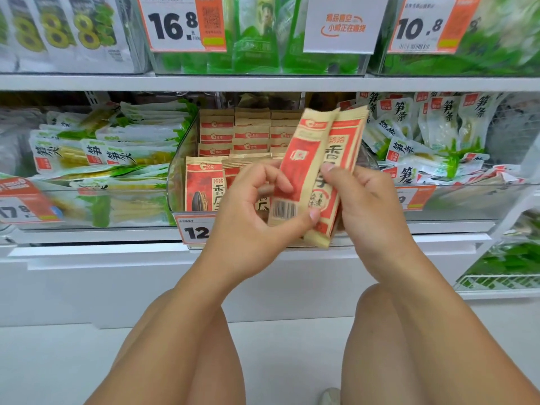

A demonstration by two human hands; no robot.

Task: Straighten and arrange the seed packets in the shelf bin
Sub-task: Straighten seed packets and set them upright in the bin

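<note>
Left hand (248,211) and right hand (362,200) each pinch one of two tilted packets (318,171) near the bin (175,182). More packets stand in rows inside.

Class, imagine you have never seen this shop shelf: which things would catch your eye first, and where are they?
First, the two red-and-tan seed packets held up, tilted, in front of the middle bin, gripped by the left hand and right hand. Behind them, the clear shelf bin holds rows of matching packets standing upright. Above, a big price tag reading 16.8 hangs on the upper shelf.
</note>
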